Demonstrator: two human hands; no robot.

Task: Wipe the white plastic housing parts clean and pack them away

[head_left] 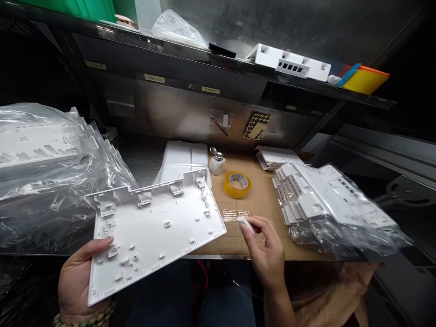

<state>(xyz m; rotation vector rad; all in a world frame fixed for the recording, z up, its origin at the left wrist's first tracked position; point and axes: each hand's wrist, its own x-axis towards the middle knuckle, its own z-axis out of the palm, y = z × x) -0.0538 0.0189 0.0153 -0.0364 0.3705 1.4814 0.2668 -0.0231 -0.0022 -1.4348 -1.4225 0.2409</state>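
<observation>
White plastic panel (155, 234) tilts over the front edge of the surface (264, 195), inner side up. My left hand (78, 274) grips its left end, thumb on top; my right hand (267, 250) pinches a small white pad (250, 226). I'd support it steadily, keeping thumb pressure off the raised fittings (145, 200).

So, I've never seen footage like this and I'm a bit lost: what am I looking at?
No machine here: one head-worn camera looks forward and down at a person's two bare hands. The left hand holds a white plastic housing panel by its left edge, clips and posts showing. The right hand pinches a small white piece, which I can't identify. On the cardboard sit a yellow tape roll and a dispenser bottle, its lid flipped up. Plastic-wrapped white parts flank them, left and right.
</observation>
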